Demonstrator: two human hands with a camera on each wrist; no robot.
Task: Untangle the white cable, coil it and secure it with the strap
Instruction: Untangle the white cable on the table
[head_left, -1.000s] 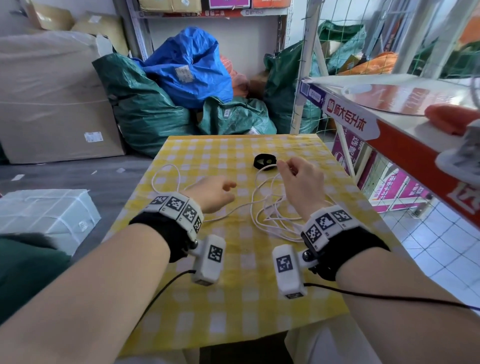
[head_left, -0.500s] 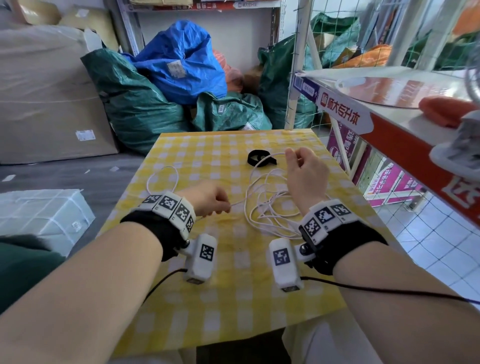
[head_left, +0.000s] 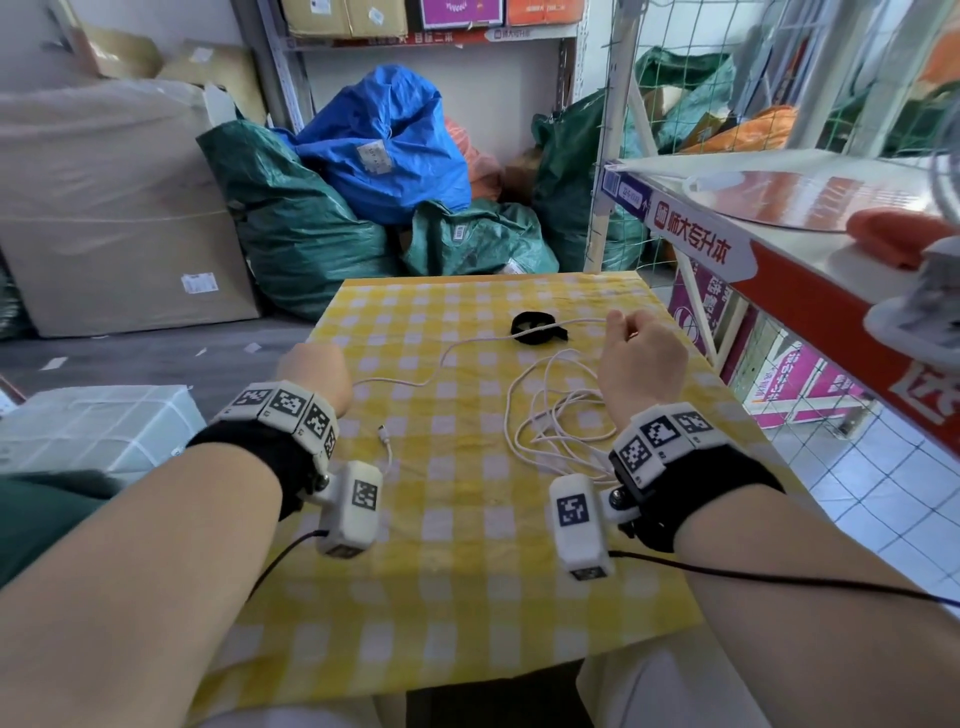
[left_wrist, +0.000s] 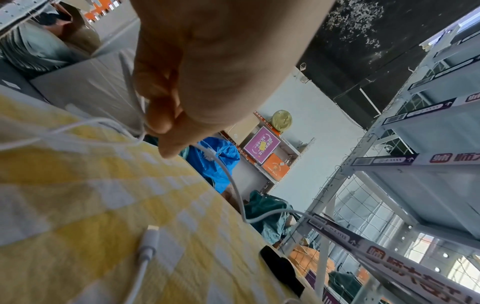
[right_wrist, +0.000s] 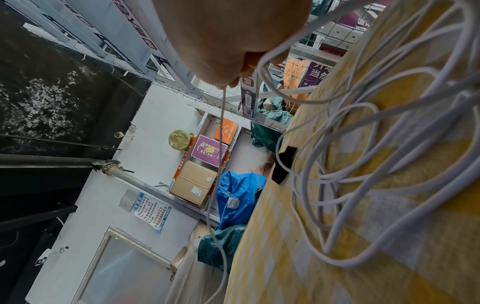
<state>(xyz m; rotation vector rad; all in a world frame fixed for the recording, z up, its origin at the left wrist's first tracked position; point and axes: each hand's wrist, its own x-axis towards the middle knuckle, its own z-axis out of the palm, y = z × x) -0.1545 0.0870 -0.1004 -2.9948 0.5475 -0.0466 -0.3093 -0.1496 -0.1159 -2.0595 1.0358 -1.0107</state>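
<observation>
A white cable (head_left: 558, 434) lies in a loose tangle on the yellow checked tablecloth (head_left: 457, 597), just left of my right wrist. One strand runs taut from my left hand (head_left: 311, 371) over the black strap (head_left: 537, 328) to my right hand (head_left: 626, 335). In the left wrist view my left hand (left_wrist: 158, 125) pinches the cable (left_wrist: 226, 174) between thumb and fingers. In the right wrist view my right hand (right_wrist: 233, 82) grips a strand, with the cable's loops (right_wrist: 363, 164) below it. A free connector end (head_left: 383, 431) lies near my left wrist.
The table is small; its right edge runs close to a red-and-white shelf unit (head_left: 779, 249) with wire mesh. Green and blue sacks (head_left: 384, 156) and a big wrapped box (head_left: 104, 208) stand behind the table. A white wrapped parcel (head_left: 88, 431) sits on the floor at left.
My hands have drawn apart: the left went left, the right stayed by the strap. The strand between them is pulled out longer, and a connector end now lies free on the cloth.
</observation>
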